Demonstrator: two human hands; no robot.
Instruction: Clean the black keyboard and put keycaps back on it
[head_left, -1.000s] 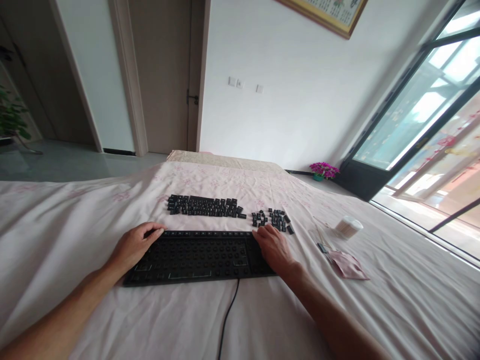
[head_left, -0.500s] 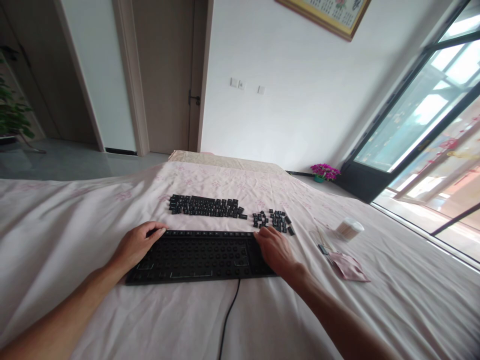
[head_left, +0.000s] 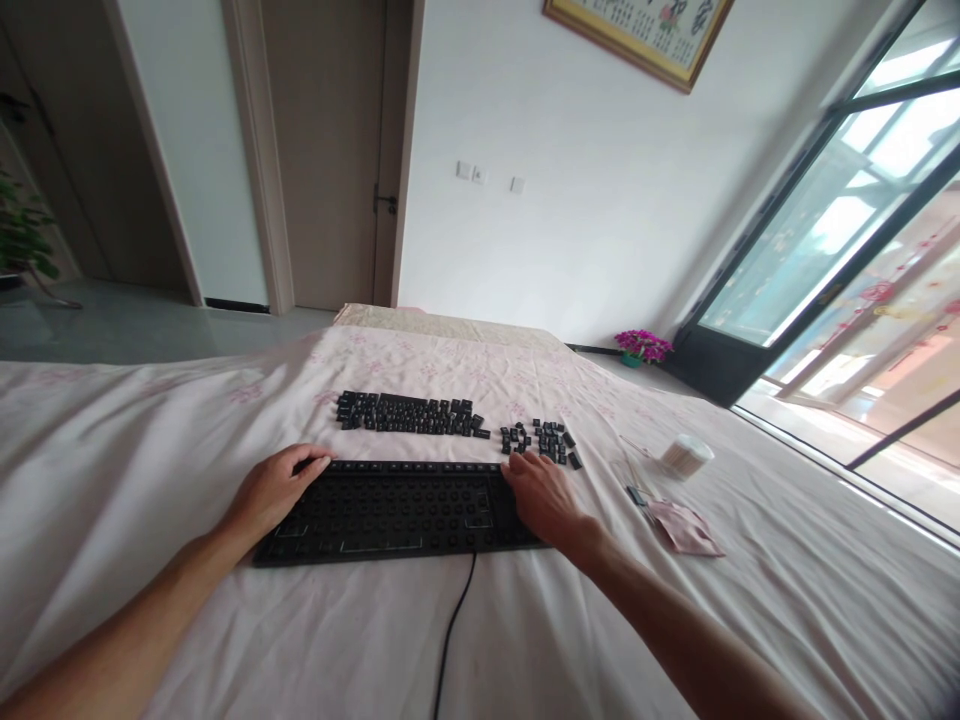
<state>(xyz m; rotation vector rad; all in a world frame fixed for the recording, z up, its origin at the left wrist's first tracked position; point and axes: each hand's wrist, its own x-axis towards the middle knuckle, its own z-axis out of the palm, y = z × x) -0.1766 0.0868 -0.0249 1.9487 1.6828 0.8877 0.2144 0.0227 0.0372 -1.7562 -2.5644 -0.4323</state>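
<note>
A black keyboard (head_left: 397, 510) with its keycaps taken off lies on a pale pink sheet (head_left: 150, 430), its cable (head_left: 450, 630) running toward me. My left hand (head_left: 274, 490) grips the keyboard's left end, fingers curled over the top corner. The keyboard's right end is held by my right hand (head_left: 544, 498), fingers bent over its edge. Beyond the keyboard, removed black keycaps (head_left: 409, 413) lie in ordered rows, with a smaller loose cluster of keycaps (head_left: 541, 440) just past my right fingertips.
To the right on the sheet stand a round tub of cotton swabs (head_left: 686, 455), a few loose swabs, a small dark tool (head_left: 639, 495) and a pink wipe packet (head_left: 682, 527). A doorway, a white wall and a large window lie beyond the bed.
Both hands stay on the keyboard's ends. The view has shifted slightly; nothing on the sheet has visibly moved.
</note>
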